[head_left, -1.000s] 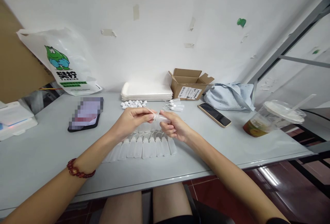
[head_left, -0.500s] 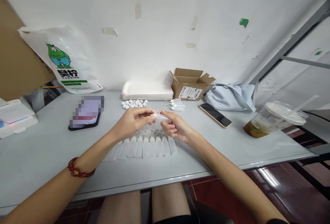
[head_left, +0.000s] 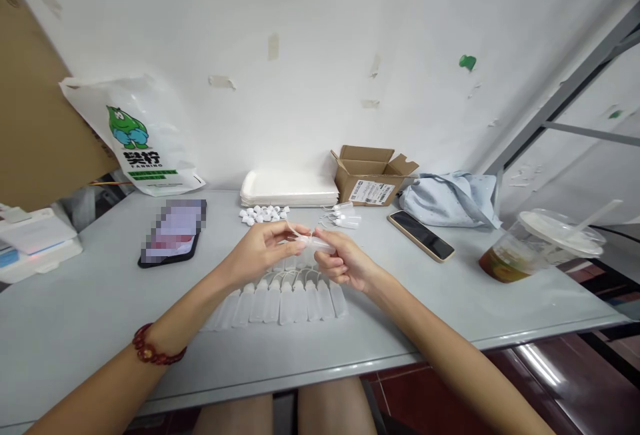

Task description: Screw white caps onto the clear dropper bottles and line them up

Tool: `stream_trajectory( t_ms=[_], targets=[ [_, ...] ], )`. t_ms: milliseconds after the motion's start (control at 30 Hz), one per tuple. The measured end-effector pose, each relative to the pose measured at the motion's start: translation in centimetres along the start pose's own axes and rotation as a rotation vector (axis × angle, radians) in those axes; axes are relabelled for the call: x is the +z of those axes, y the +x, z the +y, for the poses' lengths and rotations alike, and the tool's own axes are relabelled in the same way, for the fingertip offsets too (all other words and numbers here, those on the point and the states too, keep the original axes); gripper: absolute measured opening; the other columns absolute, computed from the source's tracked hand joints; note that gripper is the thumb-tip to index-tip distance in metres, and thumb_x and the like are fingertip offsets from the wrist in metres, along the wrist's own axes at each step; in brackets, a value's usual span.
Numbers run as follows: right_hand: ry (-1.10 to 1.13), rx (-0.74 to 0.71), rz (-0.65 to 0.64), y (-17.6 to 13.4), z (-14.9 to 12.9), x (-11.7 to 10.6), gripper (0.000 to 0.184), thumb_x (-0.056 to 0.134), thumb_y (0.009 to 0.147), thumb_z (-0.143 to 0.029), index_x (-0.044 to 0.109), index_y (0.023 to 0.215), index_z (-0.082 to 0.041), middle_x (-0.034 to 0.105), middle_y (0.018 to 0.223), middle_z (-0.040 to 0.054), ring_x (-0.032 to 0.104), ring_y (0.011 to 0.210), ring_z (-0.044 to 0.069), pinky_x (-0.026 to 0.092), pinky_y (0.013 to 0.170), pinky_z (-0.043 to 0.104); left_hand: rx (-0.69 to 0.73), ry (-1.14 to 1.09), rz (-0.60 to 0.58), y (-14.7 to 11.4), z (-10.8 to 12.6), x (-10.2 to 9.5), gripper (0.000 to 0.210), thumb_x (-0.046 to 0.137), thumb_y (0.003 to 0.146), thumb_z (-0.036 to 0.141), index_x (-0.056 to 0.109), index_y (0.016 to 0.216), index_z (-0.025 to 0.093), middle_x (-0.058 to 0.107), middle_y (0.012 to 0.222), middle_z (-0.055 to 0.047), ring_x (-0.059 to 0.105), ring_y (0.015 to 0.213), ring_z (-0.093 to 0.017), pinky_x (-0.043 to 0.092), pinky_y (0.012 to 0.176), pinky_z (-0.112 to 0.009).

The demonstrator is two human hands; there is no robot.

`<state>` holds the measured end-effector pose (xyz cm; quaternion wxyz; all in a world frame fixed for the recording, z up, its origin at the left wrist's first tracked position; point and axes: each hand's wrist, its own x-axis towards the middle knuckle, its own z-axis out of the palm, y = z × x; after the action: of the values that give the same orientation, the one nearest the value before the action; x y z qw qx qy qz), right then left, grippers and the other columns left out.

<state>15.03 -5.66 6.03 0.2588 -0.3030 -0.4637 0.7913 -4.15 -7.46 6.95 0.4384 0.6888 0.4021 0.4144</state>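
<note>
Above the middle of the table, my right hand (head_left: pixel 347 261) grips the body of a small translucent plastic bottle (head_left: pixel 321 245), which lies nearly level. My left hand (head_left: pixel 260 251) pinches the bottle's neck end, where a thin pale cord (head_left: pixel 291 229) sticks up between the fingers. Those fingertips partly hide whatever cap is there. Beneath both hands, a row of similar bottles (head_left: pixel 286 305) with looped cords lies flat on the table. More clear bottles behind that row are partly covered by my hands. A pile of white caps (head_left: pixel 263 213) sits just beyond my left hand.
Farther back are a stack of white trays (head_left: pixel 293 188), a few loose bottles (head_left: pixel 346 220), an open cardboard box (head_left: pixel 373 181) and a pale blue cloth bag (head_left: pixel 450 201). Phones lie left (head_left: pixel 175 231) and right (head_left: pixel 420 235). A drink cup (head_left: pixel 530 248) stands near the right edge.
The whole scene sits slightly lower in view, as the camera has tilted up. Both hands keep hold of the same bottle, and the cord above the left fingers now shows more plainly.
</note>
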Motion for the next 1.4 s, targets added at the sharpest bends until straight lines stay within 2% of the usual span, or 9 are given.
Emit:
stream_trajectory(
  t_ms=[167, 367, 633, 833, 967, 1067, 1233, 1300, 1400],
  targets=[
    [-0.014, 0.047, -0.030, 0.2, 0.0, -0.1, 0.052, 0.050, 0.085, -0.053, 0.031, 0.051, -0.019, 0.021, 0.040, -0.0110, 0.008, 0.035, 0.001, 0.009, 0.028, 0.013, -0.074, 0.093, 0.013, 0.0, -0.2, 0.1, 0.026, 0.063, 0.079, 0.041, 0.067, 0.084, 0.015, 0.067, 0.075, -0.003, 0.064, 0.069, -0.016, 0.053, 0.071, -0.032],
    [-0.001, 0.051, 0.017, 0.1, 0.0, 0.0, 0.047, 0.050, 0.088, -0.048, 0.032, 0.055, -0.019, 0.020, 0.042, -0.0110, 0.009, 0.036, 0.002, 0.010, 0.029, 0.012, 0.052, 0.085, 0.064, -0.1, -0.2, 0.6, 0.023, 0.064, 0.078, 0.035, 0.066, 0.091, 0.017, 0.067, 0.099, -0.006, 0.062, 0.096, -0.020, 0.052, 0.084, -0.033],
    [-0.028, 0.072, -0.011, 0.7, 0.4, -0.1, 0.051, 0.043, 0.089, -0.053, 0.027, 0.054, -0.020, 0.018, 0.043, -0.0109, 0.007, 0.037, 0.002, 0.009, 0.029, 0.014, -0.105, 0.083, -0.055, 0.0, -0.4, 0.2, 0.027, 0.065, 0.076, 0.042, 0.066, 0.083, 0.015, 0.065, 0.066, -0.002, 0.064, 0.064, -0.016, 0.055, 0.065, -0.030],
    [-0.171, -0.134, 0.116, 0.2, 0.3, 0.9, 0.040, 0.064, 0.076, -0.053, 0.037, 0.079, -0.023, 0.029, 0.052, -0.0125, 0.016, 0.038, 0.003, 0.013, 0.034, 0.014, -0.161, -0.003, 0.045, 0.1, -0.2, 0.1, 0.031, 0.066, 0.075, 0.044, 0.066, 0.068, 0.015, 0.063, 0.065, -0.003, 0.059, 0.056, -0.013, 0.053, 0.054, -0.027],
    [-0.377, -0.328, 0.281, 0.4, 0.8, 0.8, 0.035, 0.062, 0.078, -0.049, 0.044, 0.090, -0.022, 0.040, 0.056, -0.0099, 0.030, 0.041, 0.004, 0.021, 0.037, 0.016, -0.147, 0.007, 0.046, 0.2, -0.2, -0.3, 0.029, 0.065, 0.076, 0.044, 0.069, 0.071, 0.015, 0.065, 0.069, -0.003, 0.059, 0.057, -0.013, 0.052, 0.055, -0.026],
    [-0.459, -0.403, 0.349, 0.7, 1.0, 0.4, 0.033, 0.057, 0.080, -0.050, 0.050, 0.086, -0.019, 0.043, 0.057, -0.0071, 0.034, 0.045, 0.005, 0.023, 0.040, 0.017, -0.078, 0.148, 0.039, 0.1, -0.4, -0.4, 0.029, 0.064, 0.077, 0.043, 0.070, 0.068, 0.016, 0.064, 0.063, -0.002, 0.059, 0.058, -0.013, 0.051, 0.056, -0.025],
    [-0.444, -0.374, 0.346, 0.5, 0.6, 0.4, 0.042, 0.058, 0.075, -0.058, 0.050, 0.070, -0.017, 0.039, 0.050, -0.0071, 0.030, 0.042, 0.004, 0.021, 0.039, 0.019, 0.081, 0.330, 0.144, -0.2, -0.4, 0.3, 0.026, 0.062, 0.079, 0.038, 0.068, 0.063, 0.018, 0.065, 0.064, 0.000, 0.058, 0.062, -0.014, 0.048, 0.057, -0.024],
    [-0.413, -0.374, 0.341, 0.4, 0.4, 0.4, 0.044, 0.060, 0.074, -0.059, 0.046, 0.066, -0.018, 0.037, 0.049, -0.0074, 0.029, 0.041, 0.004, 0.020, 0.038, 0.019, 0.079, 0.328, 0.159, -0.3, -0.3, 0.4, 0.024, 0.063, 0.078, 0.037, 0.068, 0.066, 0.018, 0.065, 0.066, 0.000, 0.059, 0.063, -0.014, 0.048, 0.058, -0.024],
    [-0.394, -0.384, 0.337, 0.4, 0.5, 0.4, 0.044, 0.060, 0.075, -0.057, 0.043, 0.065, -0.018, 0.037, 0.049, -0.0075, 0.028, 0.040, 0.003, 0.019, 0.037, 0.019, -0.019, 0.235, 0.072, -0.1, 0.0, 0.2, 0.025, 0.062, 0.079, 0.041, 0.070, 0.074, 0.017, 0.068, 0.070, -0.002, 0.062, 0.063, -0.015, 0.050, 0.060, -0.025]
  ],
)
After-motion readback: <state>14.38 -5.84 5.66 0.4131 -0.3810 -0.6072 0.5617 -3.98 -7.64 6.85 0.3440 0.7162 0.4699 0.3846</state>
